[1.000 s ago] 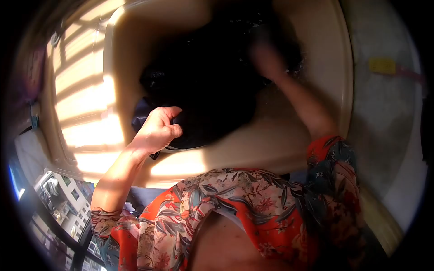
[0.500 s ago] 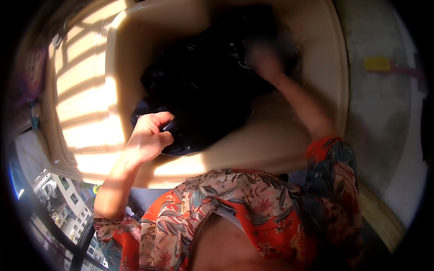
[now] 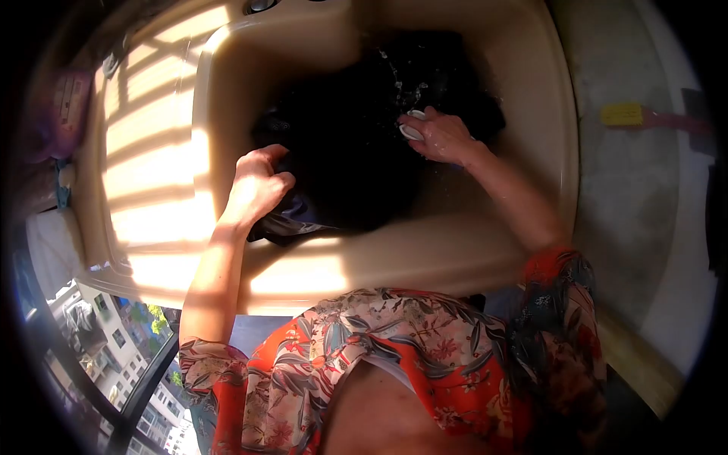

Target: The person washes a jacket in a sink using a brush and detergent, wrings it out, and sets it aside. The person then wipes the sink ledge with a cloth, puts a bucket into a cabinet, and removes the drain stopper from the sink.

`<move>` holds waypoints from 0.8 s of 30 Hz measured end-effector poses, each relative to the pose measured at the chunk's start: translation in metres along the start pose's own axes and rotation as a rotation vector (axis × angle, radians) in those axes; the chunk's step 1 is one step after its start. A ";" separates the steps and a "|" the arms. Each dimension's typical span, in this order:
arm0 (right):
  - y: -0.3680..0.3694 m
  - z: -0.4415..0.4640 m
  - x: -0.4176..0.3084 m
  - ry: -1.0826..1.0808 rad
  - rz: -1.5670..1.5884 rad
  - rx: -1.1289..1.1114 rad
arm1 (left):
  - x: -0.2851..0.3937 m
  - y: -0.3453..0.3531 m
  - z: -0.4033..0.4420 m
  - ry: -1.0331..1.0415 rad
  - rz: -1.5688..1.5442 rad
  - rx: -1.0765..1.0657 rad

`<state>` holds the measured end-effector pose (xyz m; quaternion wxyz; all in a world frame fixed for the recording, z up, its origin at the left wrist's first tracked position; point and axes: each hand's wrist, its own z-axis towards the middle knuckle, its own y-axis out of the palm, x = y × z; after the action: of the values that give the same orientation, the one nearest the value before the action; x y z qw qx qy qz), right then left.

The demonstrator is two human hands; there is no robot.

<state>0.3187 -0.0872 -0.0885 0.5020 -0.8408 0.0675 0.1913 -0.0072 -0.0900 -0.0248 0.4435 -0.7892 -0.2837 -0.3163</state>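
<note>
– and here we are over the beige basin (image 3: pixel 565 91), with a big heap of dark cloth (image 3: pixel 356 152) spread across the bottom of it!

– what's the left hand (image 3: pixel 260 182) up to?

– it's at the near left edge of the heap, fingers curled in, the dark cloth pinched between thumb and forefinger, and just below it a bluish fold catches the light

– and over on the other side?

– the right hand (image 3: pixel 446 142), gripping a small white-rimmed object (image 3: pixel 412 126) by the right part of the heap! too small to tell exactly what it is, but the fingers are closed round it

– i see white specks too

– yes, pale suds (image 3: pixel 400 76) on the cloth, just beyond that right hand, wet and shiny

– anything off to the sides?

– to the right, outside the basin, a brush with a yellow head (image 3: pixel 622 114) and a pinkish handle, lying on the grey surface (image 3: pixel 629 205). on the left, barred sunlight falls across the basin's broad ledge, and a pinkish-purple item (image 3: pixel 70 110) sits beyond it, blurred near the edge of view
</note>
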 end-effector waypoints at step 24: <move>-0.178 0.211 -0.043 -0.441 -0.249 1.105 | -0.001 -0.002 0.016 0.095 0.416 -0.214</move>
<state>0.2797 0.1796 -0.0158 0.8849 -0.3978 -0.0478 0.2375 -0.0053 -0.0750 -0.0316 0.4257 -0.8574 -0.0585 -0.2833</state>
